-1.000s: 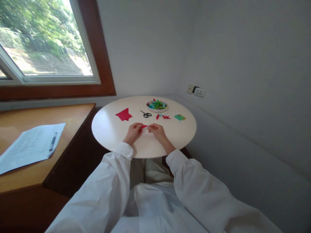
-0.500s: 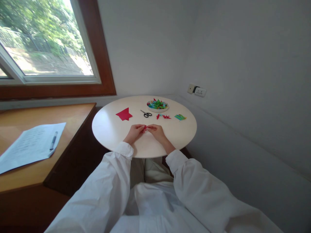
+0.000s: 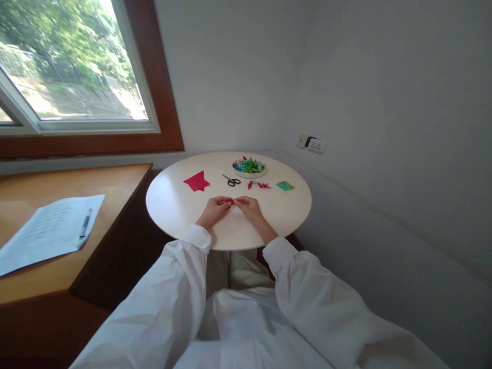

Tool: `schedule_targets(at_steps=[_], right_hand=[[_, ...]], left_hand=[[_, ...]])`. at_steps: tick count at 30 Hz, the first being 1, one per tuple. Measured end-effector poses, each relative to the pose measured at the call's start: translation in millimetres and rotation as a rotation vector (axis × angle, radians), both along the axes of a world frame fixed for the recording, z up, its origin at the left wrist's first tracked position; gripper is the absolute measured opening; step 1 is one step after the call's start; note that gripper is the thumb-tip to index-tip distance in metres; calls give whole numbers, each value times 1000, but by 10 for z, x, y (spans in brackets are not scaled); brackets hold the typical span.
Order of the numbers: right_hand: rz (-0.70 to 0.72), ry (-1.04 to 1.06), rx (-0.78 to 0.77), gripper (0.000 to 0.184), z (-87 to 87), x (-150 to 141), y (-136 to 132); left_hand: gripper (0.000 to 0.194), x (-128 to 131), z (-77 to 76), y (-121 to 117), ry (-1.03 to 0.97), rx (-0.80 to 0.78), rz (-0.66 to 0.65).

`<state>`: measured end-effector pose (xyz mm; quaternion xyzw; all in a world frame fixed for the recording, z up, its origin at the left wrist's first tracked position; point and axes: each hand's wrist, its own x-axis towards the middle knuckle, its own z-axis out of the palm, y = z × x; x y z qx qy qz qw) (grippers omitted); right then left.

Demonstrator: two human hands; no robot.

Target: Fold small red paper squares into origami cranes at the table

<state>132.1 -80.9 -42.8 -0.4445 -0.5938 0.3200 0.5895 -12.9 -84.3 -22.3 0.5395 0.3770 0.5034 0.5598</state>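
Observation:
Between the fingertips of both hands is a small piece of red paper [image 3: 232, 202], mostly covered by the fingers; its folds are too small to make out. My left hand [image 3: 216, 209] pinches it from the left, and my right hand [image 3: 249, 207] pinches it from the right. Both hands are just above the round white table [image 3: 172, 210]. Beyond them lie black-handled scissors [image 3: 232, 181]. Red paper sheets [image 3: 197, 181] lie to the left, and small folded red paper pieces [image 3: 263, 185] lie ahead of my right hand.
An oval white bowl [image 3: 250, 175] full of colourful folded paper stands at the table's back. Green and blue paper sheets [image 3: 285, 186] lie at the right. On the wooden desk [image 3: 126, 179] at left are a written sheet [image 3: 46, 230] and a pen [image 3: 85, 223]. Walls border the table.
Both hands have shifted very slightly, and the red paper between the fingertips has turned a little. The other things on the table have stayed put.

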Motion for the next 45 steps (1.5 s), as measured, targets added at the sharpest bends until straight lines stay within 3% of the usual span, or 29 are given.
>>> schedule_targets(at_steps=[8, 20, 45], right_hand=[[-2, -15, 22, 17, -17, 6, 22], [1, 12, 49, 21, -23, -3, 48], [38, 111, -5, 25, -23, -21, 25]], left_hand=[[37, 17, 14, -21, 19, 39, 31], [19, 33, -9, 34, 55, 153, 83], [16, 92, -39, 62, 108, 212, 174]])
